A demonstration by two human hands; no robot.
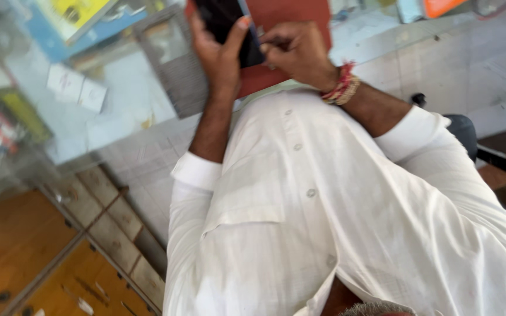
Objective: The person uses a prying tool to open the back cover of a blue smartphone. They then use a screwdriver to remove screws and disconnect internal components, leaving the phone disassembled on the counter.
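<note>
Glossy black phone [225, 23]; white cloth shirt [335, 222].

Bright, soft daylight, shadows were weak. Motion blur smeared the whole frame, worst left of the shirt [346, 205] on the glass counter [118, 105], which showed pale glare. Shirt was near-overexposed.

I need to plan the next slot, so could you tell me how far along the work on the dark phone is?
Done: nothing shows as finished; the picture is blurred. In hand: the left hand grips the dark phone over the red mat, its thumb on the phone's edge, while the right hand pinches at its right side; whether it holds a tool I cannot tell. Left: the phone is not set down yet.
</note>
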